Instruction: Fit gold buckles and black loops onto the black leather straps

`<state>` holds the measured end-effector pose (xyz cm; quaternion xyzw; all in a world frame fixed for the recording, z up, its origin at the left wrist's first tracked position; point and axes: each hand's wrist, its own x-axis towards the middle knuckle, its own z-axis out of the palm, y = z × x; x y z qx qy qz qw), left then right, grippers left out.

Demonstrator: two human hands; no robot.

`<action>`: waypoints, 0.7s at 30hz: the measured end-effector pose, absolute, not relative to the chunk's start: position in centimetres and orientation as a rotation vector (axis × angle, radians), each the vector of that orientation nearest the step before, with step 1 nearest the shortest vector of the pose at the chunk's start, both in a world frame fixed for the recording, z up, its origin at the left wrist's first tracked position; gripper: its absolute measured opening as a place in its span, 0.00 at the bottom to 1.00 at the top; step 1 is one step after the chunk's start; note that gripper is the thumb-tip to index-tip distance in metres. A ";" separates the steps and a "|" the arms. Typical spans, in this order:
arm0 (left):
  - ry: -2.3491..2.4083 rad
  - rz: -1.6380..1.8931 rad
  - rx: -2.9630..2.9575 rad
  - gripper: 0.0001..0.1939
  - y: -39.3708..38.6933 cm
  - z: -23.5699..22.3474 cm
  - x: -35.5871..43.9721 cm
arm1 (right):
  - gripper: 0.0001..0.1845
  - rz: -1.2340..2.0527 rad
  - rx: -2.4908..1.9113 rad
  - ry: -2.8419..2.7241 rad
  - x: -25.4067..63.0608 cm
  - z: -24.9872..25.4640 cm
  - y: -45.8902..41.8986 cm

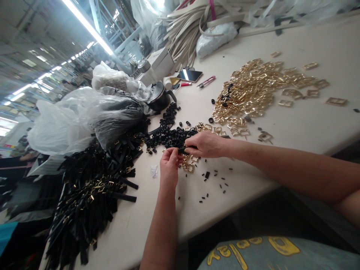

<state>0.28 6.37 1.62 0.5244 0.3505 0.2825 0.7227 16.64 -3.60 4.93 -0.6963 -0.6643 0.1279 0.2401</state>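
Note:
A short black strap (182,150) is stretched between my two hands above the table. Its left end is pinched by the fingertips of my left hand (169,160). My right hand (207,144) is closed around the other part, so most of the strap is hidden. Just behind my hands lies a heap of small black loops (177,137). A few gold buckles (190,167) lie on the table under my fingers, and more sit behind my right hand. Whether a buckle or loop is on the held strap, I cannot make out.
A big pile of gold buckles (250,86) spreads at the back right. Black straps with buckles (95,187) are heaped at the left beside plastic bags (75,116). A black mug (158,98), a phone (190,75) and thread snips (206,81) stand or lie behind. Black scraps (207,175) dot the front.

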 end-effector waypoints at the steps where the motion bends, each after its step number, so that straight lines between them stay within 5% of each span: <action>1: 0.777 0.652 1.068 0.17 6.4 1.6 0.4 | 0.14 0.348 -1.902 -1.779 16.7 4.7 -3.5; 8: 0.642 0.629 0.709 0.12 5.7 2.4 0.6 | 0.13 0.420 -1.674 -1.593 15.9 3.4 -3.3; 21: 0.566 0.673 0.798 0.18 3.6 3.3 1.4 | 0.11 0.422 -1.708 -1.555 14.6 3.1 -3.2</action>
